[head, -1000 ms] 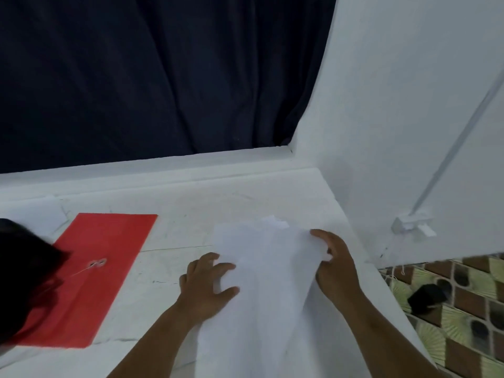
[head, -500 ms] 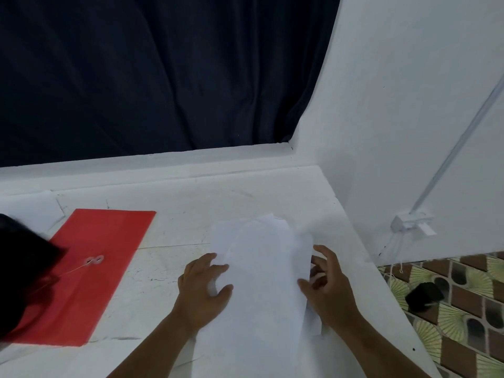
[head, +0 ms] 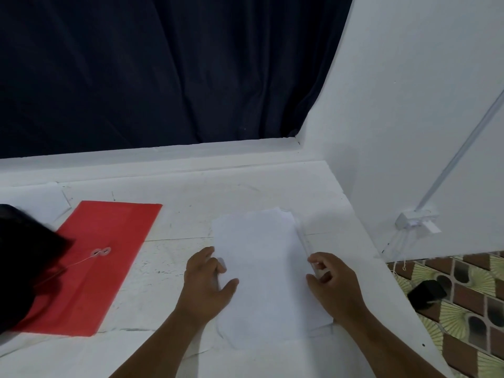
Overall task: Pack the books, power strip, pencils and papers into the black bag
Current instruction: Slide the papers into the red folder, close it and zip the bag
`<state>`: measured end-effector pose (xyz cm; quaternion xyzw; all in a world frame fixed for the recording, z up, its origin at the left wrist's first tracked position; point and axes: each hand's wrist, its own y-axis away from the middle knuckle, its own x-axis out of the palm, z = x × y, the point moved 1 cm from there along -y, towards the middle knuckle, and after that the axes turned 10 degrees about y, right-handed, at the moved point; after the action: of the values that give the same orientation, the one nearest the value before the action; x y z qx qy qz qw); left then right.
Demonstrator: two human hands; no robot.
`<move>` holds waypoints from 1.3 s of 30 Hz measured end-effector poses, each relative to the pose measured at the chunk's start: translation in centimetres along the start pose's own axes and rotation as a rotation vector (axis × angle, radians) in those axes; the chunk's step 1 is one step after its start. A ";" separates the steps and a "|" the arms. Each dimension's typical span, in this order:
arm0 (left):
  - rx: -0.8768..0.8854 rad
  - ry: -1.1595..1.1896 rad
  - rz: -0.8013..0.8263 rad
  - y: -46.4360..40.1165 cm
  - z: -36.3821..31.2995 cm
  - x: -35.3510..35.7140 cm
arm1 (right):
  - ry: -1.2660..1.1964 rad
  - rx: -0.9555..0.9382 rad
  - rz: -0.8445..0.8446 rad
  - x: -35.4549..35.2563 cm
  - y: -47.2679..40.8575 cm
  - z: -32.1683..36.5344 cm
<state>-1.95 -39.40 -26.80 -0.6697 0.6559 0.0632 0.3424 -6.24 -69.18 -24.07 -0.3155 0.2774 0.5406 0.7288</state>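
A stack of white papers (head: 261,255) lies flat on the white table (head: 191,192), right in front of me. My left hand (head: 207,285) holds the stack's left edge, thumb on top and fingers curled at the side. At the right edge, where the sheets are folded up a little, my right hand (head: 332,285) grips with curled fingers. Part of the black bag (head: 24,263) shows at the far left, blurred. No books, power strip or pencils are in view.
A red string-tie envelope (head: 109,241) lies left of the papers, partly under the bag. A dark curtain hangs behind the table. A white wall (head: 409,105) closes the right side, and a small black object (head: 426,293) lies on the patterned floor beyond.
The papers were lifted and loose on the right a second ago; now they lie flat and narrower. My right hand moved down to the stack's right edge, and my left shifted to its left edge.
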 end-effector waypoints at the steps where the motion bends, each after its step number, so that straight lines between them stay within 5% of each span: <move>1: 0.026 -0.035 -0.012 0.0 -0.1 0.1 | 0.017 -0.022 -0.008 0.0 0.0 0.0; 26: -0.050 -0.234 0.064 -0.1 -1.4 -0.3 | 0.093 -0.063 -0.100 0.5 -0.1 -0.3; 35: 0.004 -0.074 -0.045 -0.1 -3.2 -0.9 | 0.086 -0.044 -0.084 0.0 0.0 0.2; 39: -0.114 0.065 -0.065 -0.1 -3.0 -1.2 | 0.047 0.045 -0.039 -0.4 -0.3 1.0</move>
<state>-3.15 -40.06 -23.85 -0.7108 0.6398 0.0676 0.2842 -6.03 -68.74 -23.11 -0.3172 0.3003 0.5123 0.7394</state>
